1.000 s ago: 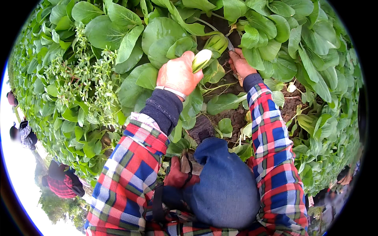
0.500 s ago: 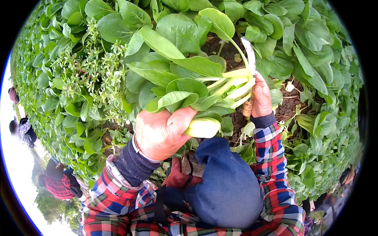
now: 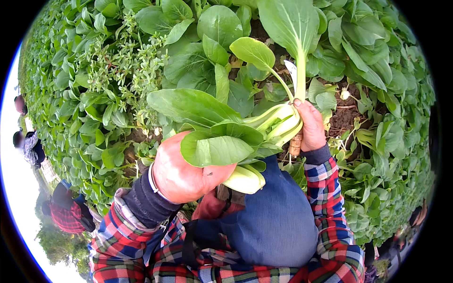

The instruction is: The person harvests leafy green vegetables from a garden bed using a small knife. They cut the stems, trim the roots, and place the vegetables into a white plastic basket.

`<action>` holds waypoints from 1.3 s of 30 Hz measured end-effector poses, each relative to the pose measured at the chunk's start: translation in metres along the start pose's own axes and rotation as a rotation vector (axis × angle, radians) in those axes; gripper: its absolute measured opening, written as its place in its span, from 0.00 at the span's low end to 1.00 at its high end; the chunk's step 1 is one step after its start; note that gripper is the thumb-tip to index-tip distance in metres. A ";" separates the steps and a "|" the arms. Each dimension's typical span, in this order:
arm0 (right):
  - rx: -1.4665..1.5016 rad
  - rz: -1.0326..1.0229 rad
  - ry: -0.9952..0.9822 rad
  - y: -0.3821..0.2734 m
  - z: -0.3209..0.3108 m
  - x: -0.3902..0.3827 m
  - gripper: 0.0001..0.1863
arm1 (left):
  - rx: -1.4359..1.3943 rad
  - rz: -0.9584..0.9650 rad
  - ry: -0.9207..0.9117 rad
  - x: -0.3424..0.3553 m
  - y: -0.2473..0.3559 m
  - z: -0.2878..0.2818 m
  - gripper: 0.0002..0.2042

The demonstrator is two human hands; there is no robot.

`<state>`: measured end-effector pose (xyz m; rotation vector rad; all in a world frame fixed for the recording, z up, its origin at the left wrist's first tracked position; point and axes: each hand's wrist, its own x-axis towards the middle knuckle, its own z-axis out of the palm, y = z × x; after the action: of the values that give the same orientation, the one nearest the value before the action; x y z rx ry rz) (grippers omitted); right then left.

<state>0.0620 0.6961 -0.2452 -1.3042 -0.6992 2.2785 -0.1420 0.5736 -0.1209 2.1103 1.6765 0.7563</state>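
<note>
My left hand [image 3: 177, 170] is closed round bok choy. One pale stalk base [image 3: 245, 180] pokes out below its thumb, and a fuller bok choy head [image 3: 287, 123] points its base toward my right hand. My right hand [image 3: 311, 126] grips a knife [image 3: 296, 144] with a segmented tan handle; its light blade [image 3: 291, 73] shows behind a leaf stalk. The right thumb presses on the stalk of a large outer leaf [image 3: 290, 23], which stands away from the head. A smaller yellowish leaf [image 3: 255, 52] also bends outward there.
Dense bok choy plants [image 3: 377, 42] surround me, with bare brown soil [image 3: 344, 113] between some. A small-leaved weed patch [image 3: 127, 66] grows at the left. My blue-covered knee [image 3: 278, 217] is below the hands. Other people [image 3: 68, 210] are at the far left edge.
The big outer leaf now stands upright, bent away from the head under my right thumb. My left hand has shifted slightly down and left with the bok choy.
</note>
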 end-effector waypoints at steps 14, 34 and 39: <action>0.347 0.076 -0.233 0.021 -0.051 -0.037 0.41 | -0.511 -0.711 0.323 -0.024 0.031 -0.005 0.13; -0.082 -0.009 -0.073 0.031 0.024 -0.019 0.20 | -0.347 -0.615 -0.161 -0.001 0.016 0.075 0.30; -0.305 0.020 0.084 0.028 0.003 0.008 0.16 | -0.350 -0.834 -0.344 0.006 -0.008 0.106 0.31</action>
<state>0.0527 0.6789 -0.2665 -1.5382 -1.0384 2.1782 -0.0842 0.5881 -0.2091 1.0646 1.8229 0.3511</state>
